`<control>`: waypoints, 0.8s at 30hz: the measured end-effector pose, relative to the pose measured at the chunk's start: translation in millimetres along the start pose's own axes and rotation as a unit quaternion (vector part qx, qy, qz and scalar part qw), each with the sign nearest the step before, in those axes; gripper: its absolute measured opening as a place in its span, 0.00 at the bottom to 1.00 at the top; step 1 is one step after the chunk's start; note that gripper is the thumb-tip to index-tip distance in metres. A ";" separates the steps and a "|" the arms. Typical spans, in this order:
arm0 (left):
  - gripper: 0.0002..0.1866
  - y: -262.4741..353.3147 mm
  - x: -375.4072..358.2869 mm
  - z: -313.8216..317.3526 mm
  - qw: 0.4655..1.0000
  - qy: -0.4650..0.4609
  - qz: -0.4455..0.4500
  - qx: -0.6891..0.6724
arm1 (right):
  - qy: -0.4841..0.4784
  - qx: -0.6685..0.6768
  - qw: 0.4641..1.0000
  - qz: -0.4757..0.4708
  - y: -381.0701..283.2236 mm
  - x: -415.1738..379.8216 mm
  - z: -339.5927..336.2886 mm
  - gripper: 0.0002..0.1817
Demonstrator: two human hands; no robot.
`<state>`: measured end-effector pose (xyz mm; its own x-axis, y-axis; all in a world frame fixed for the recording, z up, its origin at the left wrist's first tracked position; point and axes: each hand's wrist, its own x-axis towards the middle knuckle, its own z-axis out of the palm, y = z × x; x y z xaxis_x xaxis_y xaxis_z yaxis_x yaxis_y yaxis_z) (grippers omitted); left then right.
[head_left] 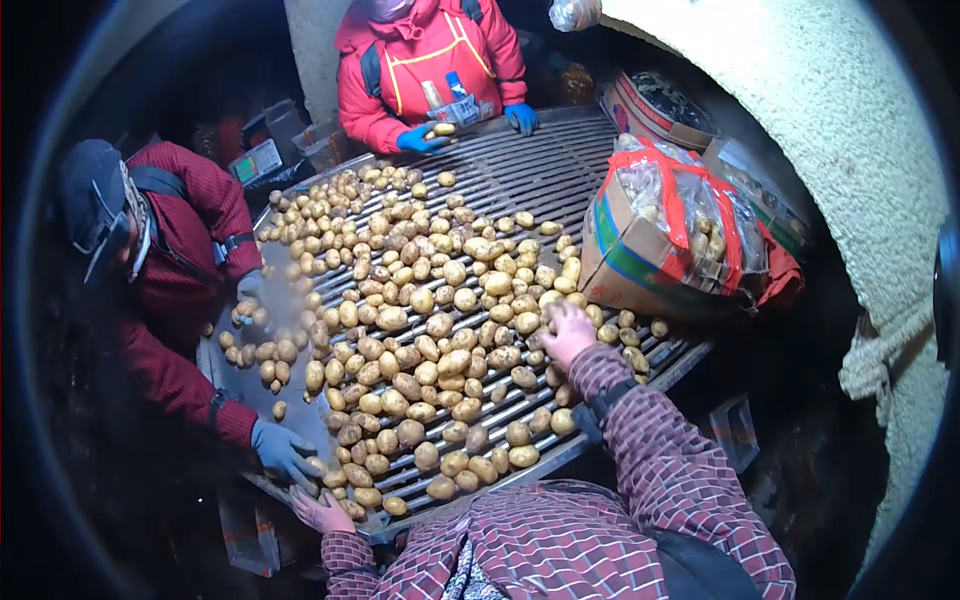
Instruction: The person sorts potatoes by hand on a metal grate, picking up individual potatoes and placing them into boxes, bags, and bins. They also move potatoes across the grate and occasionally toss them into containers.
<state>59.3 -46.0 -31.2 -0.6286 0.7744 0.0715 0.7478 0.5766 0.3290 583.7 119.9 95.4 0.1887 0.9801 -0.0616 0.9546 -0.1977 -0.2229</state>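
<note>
Many potatoes (440, 325) lie spread over a slatted metal table (520, 155). My right hand (568, 335), in a pink glove, reaches in among the potatoes at the right side, near the cardboard box. Its fingers bend down and are partly hidden, so I cannot see whether a potato is in them. My left hand (325, 512), also pink-gloved, is at the table's near left edge with its fingers stretched out. Potatoes lie just beside it, and a co-worker's blue-gloved hand (285, 450) is close above it.
A co-worker in dark red (185, 230) leans over the left side. Across the table, another in a red jacket (430, 60) holds potatoes in a blue glove (425, 138). A taped cardboard box (640, 255) of bagged potatoes stands on the right, with more boxes (665, 110) behind.
</note>
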 end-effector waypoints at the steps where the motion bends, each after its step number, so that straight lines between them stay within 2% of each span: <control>1: 0.37 5.3 -5.2 -1.5 1.000 0.006 -0.012 -0.002 | 0.007 0.006 0.998 0.057 12.6 22.1 6.6 0.35; 3: 0.37 14.2 -16.6 -6.8 0.999 -0.006 -0.044 0.022 | -0.040 0.009 0.993 0.113 23.2 51.5 11.9 0.37; 4: 0.37 12.4 -22.2 -5.3 0.998 -0.002 -0.049 0.028 | -0.032 -0.017 0.995 0.089 19.5 56.3 17.1 0.37; 5: 0.37 13.8 -24.2 -5.9 0.998 0.000 -0.054 0.035 | -0.069 -0.029 0.993 0.092 -3.2 55.8 6.5 0.38; 7: 0.37 18.6 -25.3 -10.2 0.997 -0.003 -0.070 0.037 | -0.106 -0.058 0.992 0.031 -22.4 50.8 14.1 0.38; 9: 0.37 25.3 -23.4 -11.8 0.996 -0.006 -0.077 0.053 | -0.081 -0.054 0.993 -0.072 -25.6 38.4 33.8 0.37; 11: 0.36 24.8 -25.4 -9.6 0.995 -0.003 -0.082 0.063 | -0.129 -0.084 0.975 -0.158 -41.5 24.3 21.5 0.36; 13: 0.36 29.3 -21.9 -8.9 0.996 0.009 -0.074 0.057 | -0.135 0.061 0.954 -0.260 -41.0 26.3 20.8 0.32; 15: 0.36 32.6 -23.3 -12.4 0.997 0.022 -0.055 0.043 | -0.188 0.154 0.947 -0.209 -55.8 57.2 5.8 0.30; 16: 0.35 29.5 -22.9 -10.5 0.997 0.020 -0.032 0.067 | -0.052 0.166 0.950 -0.259 -55.3 78.3 20.4 0.29; 17: 0.35 24.2 -24.1 -5.7 0.996 0.023 -0.043 0.074 | -0.014 0.166 0.949 -0.267 -61.5 103.1 22.1 0.27; 19: 0.34 12.5 -23.2 4.4 0.994 0.030 -0.060 0.088 | -0.001 0.115 0.967 -0.225 -78.2 146.2 31.6 0.25; 21: 0.34 9.2 -21.6 4.9 0.995 0.032 -0.055 0.080 | -0.047 0.044 0.982 -0.180 -98.9 182.5 43.0 0.26; 24: 0.33 23.6 -25.2 -1.6 0.994 0.025 -0.065 0.083 | -0.107 -0.073 0.975 -0.180 -119.6 216.2 74.5 0.27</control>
<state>92.4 -52.4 -23.8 -0.7285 0.6795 0.0875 0.6825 0.7088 0.1784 493.2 354.3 36.2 -0.2028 0.9564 -0.2101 0.9755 0.1786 -0.1287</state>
